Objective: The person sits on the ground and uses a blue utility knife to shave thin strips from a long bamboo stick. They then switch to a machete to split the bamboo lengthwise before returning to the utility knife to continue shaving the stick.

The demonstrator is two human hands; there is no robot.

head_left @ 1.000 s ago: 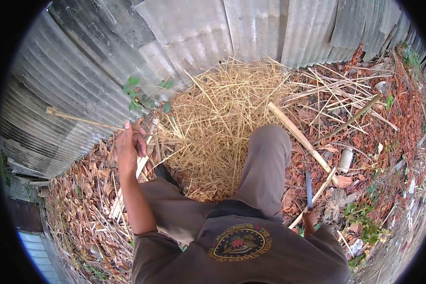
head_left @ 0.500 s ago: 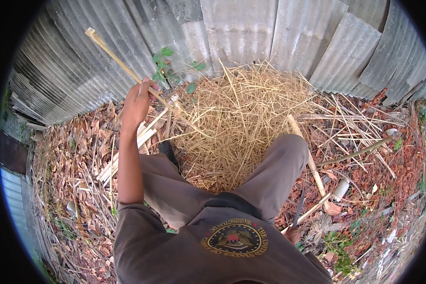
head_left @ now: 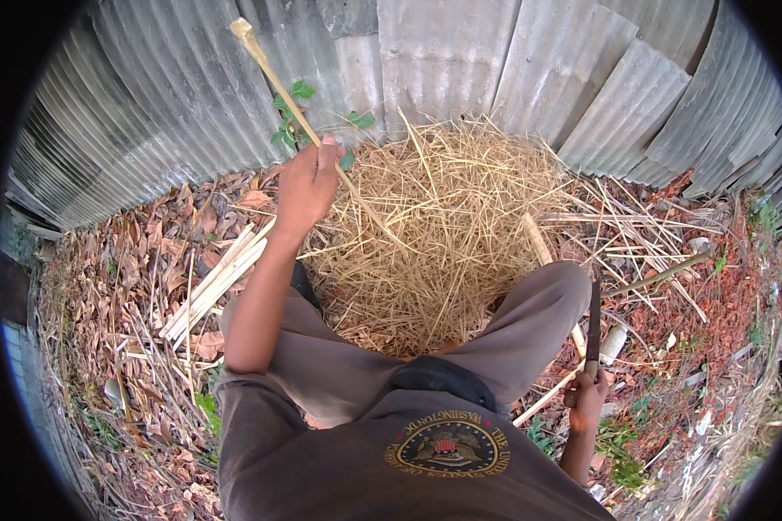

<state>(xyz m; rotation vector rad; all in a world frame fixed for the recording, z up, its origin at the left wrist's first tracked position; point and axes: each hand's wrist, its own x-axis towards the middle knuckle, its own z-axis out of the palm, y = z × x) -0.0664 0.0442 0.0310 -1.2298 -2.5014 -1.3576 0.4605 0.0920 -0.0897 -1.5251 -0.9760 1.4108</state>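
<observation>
My left hand (head_left: 308, 187) is closed round a thin pale bamboo strip (head_left: 271, 74), raised over the left side of the heap of shavings. The strip slants from a thick knobby end at the upper left down to a thin tip above the heap. My right hand (head_left: 586, 399) grips the handle of a long dark-bladed knife (head_left: 594, 317) beside my right thigh, the blade pointing away from me. Beyond my knees lies the broad heap of yellow bamboo shavings (head_left: 434, 226).
Split pale strips (head_left: 213, 291) lie on dry leaves at the left. A bamboo pole (head_left: 537, 239) passes behind my right knee. Thin sticks (head_left: 643, 234) and a pale cylinder (head_left: 613, 344) lie at the right. A corrugated metal fence (head_left: 443, 61) stands behind the heap.
My left hand has moved right with the bamboo strip, which now stands steeper. My right hand and the knife have come up and forward beside my thigh into fuller view.
</observation>
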